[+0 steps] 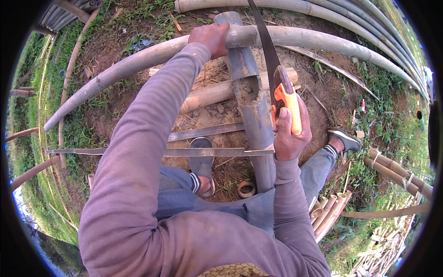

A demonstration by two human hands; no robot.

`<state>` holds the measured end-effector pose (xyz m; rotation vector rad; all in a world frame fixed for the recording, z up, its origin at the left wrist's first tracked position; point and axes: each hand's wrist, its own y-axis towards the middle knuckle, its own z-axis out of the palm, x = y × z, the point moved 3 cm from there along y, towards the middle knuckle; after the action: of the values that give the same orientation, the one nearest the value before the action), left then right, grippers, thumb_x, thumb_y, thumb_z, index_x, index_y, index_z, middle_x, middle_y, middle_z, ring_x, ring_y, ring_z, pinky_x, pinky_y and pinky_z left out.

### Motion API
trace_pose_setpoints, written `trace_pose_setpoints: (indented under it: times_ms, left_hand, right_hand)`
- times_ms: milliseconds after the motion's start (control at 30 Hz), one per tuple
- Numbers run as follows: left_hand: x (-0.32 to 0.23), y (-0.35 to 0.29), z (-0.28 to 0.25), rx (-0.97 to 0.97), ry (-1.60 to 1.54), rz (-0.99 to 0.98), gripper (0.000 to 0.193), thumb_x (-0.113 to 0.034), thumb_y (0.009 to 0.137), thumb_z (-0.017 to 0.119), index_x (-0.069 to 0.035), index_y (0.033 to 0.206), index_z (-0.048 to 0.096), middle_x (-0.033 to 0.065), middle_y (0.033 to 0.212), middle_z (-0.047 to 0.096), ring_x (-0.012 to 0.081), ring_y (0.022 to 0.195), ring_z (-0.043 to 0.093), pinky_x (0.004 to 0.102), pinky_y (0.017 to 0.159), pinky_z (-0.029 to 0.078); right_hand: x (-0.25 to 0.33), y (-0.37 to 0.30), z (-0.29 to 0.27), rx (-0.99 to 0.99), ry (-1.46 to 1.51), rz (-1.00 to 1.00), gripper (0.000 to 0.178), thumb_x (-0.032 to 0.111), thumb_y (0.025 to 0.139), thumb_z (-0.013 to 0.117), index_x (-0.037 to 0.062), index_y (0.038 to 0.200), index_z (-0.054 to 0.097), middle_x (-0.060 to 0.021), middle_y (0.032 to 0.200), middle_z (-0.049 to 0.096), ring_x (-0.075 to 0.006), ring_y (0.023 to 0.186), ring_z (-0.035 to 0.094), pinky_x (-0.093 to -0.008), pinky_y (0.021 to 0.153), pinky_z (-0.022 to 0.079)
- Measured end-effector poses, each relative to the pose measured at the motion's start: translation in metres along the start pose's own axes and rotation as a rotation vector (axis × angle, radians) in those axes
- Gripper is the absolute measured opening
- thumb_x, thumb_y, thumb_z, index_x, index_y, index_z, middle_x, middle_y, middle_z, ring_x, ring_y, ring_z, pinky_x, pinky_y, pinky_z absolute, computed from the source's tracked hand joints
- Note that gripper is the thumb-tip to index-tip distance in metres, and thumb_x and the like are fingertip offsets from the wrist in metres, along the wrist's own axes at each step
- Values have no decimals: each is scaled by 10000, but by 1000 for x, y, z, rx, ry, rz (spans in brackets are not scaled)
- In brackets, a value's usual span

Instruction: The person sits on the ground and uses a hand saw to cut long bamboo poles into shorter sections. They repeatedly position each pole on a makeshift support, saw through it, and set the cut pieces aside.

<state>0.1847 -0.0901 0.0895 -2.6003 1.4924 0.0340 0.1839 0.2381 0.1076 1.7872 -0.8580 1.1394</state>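
Note:
My left hand point(211, 38) is wrapped around a long, pale bamboo pole point(115, 70) that curves across the far side of the view. The pole rests across a thicker grey bamboo trunk point(259, 127) with a notch cut in its upper side. In my right hand point(294, 134) is a handsaw point(287, 99) with an orange grip and a dark toothed blade. The blade points away from me and crosses the pole just right of the trunk. Whether its teeth have cut into the pole cannot be seen.
Beneath the trunk lies a shorter bamboo piece point(210, 96). A split bamboo strip point(184, 152) crosses near my feet, beside a cut bamboo ring point(246, 189). Long poles point(318, 10) are stacked far right. Short bamboo lengths point(328, 212) and tied poles point(392, 171) lie at right.

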Motion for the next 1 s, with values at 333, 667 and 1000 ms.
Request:
trace_pose_setpoints:
  times_ms: [333,667,1000]
  left_hand:
    - [-2,-3,5,-55,27,-2,582,-366,810,859,-140,1263,572,139,1207,725,366,1151,722,494,957,594]
    - [0,2,5,-70,53,0,602,-357,816,855,-141,1304,577,138,1242,728,346,1157,731,487,958,600]
    - [2,-2,-3,11,48,-16,588,-366,826,845,-142,1309,596,145,1242,742,343,1162,732,465,958,606]
  right_hand:
    - [9,-19,-7,-11,-20,50,442,58,1011,699,-96,1413,601,-221,1310,713,-257,1180,710,-366,1015,554]
    - [1,-33,-5,-21,105,7,443,31,1013,690,-123,1412,574,-221,1316,704,-263,1157,721,-356,1012,565]
    - [13,-71,-27,11,45,-14,486,80,1016,699,-144,1422,550,-253,1335,696,-316,1224,707,-404,1066,545]
